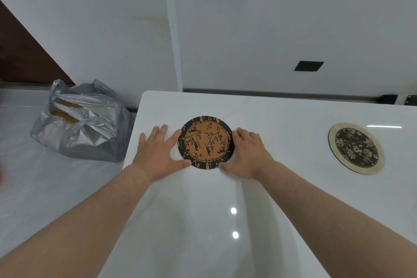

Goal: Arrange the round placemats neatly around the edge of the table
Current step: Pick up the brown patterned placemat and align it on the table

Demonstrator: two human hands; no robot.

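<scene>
Left hand (pixel 158 151) and right hand (pixel 248 153) lie nearly flat, gripping nothing, fingertips touching opposite rims of the orange bird-print placemat (pixel 205 142) between them, seemingly nudging it true near the table (pixel 270 187) edge.

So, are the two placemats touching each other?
No, the orange placemat lies well apart from the floral placemat, with bare white table between them.

No legible text, labels, numbers anywhere (placemats (pixel 205 142) purely pictorial).
</scene>
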